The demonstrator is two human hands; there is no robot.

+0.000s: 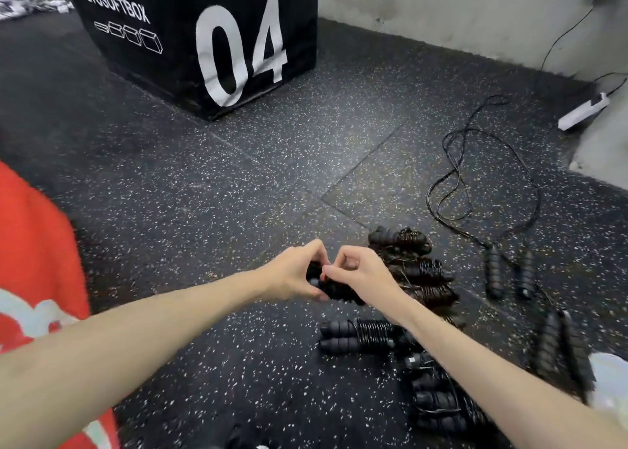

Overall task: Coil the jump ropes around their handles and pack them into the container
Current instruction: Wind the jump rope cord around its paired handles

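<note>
While the bundle (pixel 334 290) is held left of the coiled pile (pixel 419 271), gripped by the left hand (pixel 295 275) and pinched by the right hand (pixel 360 275), the rope end should be tucked tightly (no container is seen).

Both forearms reach forward; left hand (pixel 295 271) and right hand (pixel 360 271) meet, fingers curled.

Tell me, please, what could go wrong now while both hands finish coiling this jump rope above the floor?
The left hand and right hand pinch the jump rope only at one end, so the coil could spring loose. If dropped, it may land on the wrapped bundle below. The uncoiled rope lies in loose loops that could knot when pulled.
</note>
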